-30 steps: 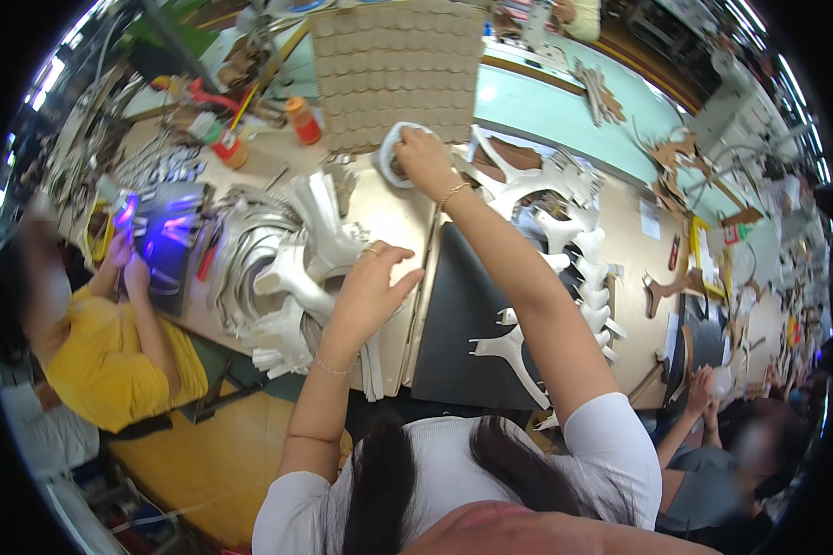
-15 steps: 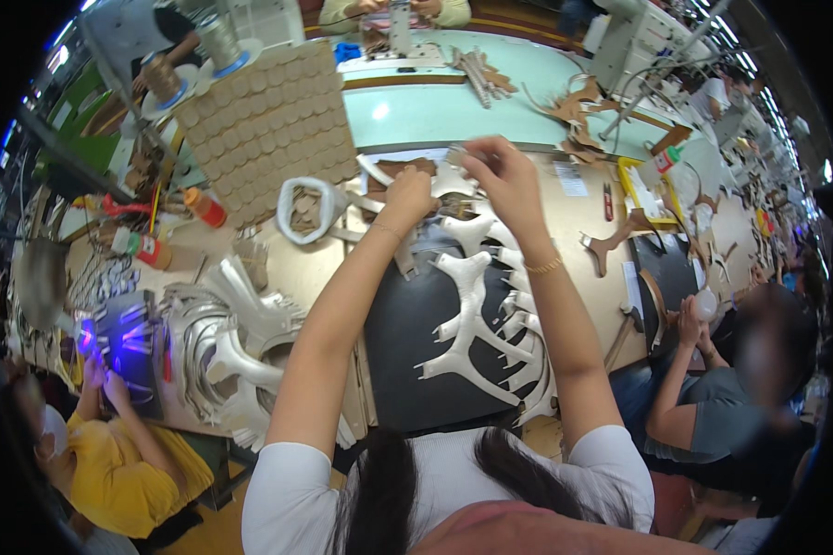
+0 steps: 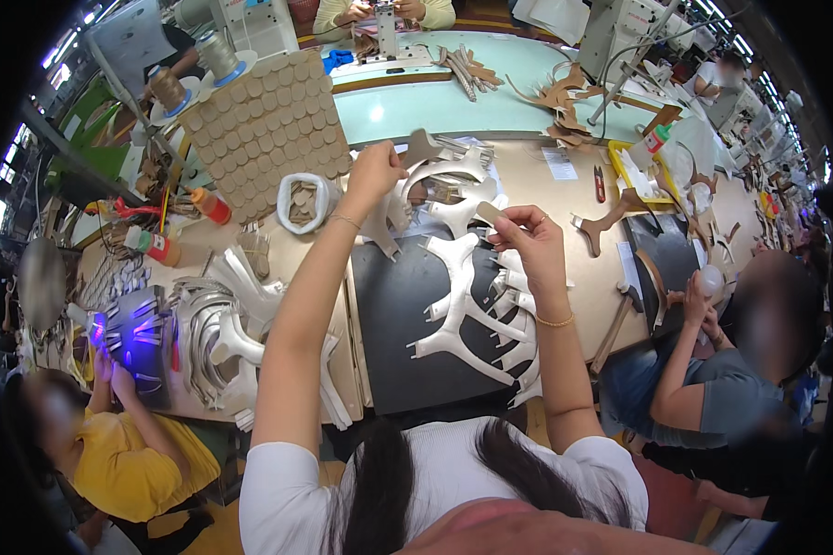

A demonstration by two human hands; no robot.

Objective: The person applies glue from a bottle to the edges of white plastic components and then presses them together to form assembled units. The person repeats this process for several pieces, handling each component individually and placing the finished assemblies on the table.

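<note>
My left hand [image 3: 378, 176] is closed at the edge of a silver-white leather piece [image 3: 379, 233], whose narrow end hangs over the black board [image 3: 389, 370]. My fingers partly hide where they grip it. Between the thumb and fingertips of my right hand [image 3: 533, 242] is a small beige oval patch [image 3: 490, 213]. Below my hands, several branching silver-white leather straps [image 3: 458, 296] lie overlapped along the board's right side. More silver-white pieces [image 3: 463, 166] are piled just beyond my hands.
To the left stand a white tub of oval patches [image 3: 285, 208], a sheet of ovals [image 3: 259, 129], glue bottles [image 3: 157, 247] and stacked leather pieces [image 3: 208, 333]. At right are a hammer [image 3: 615, 328], red snips [image 3: 600, 185] and a yellow tray [image 3: 627, 174]. Co-workers sit on both sides.
My left hand has moved left and slightly up, shifting the leather piece with it. My right hand has come down and nearer, carrying the oval patch.
</note>
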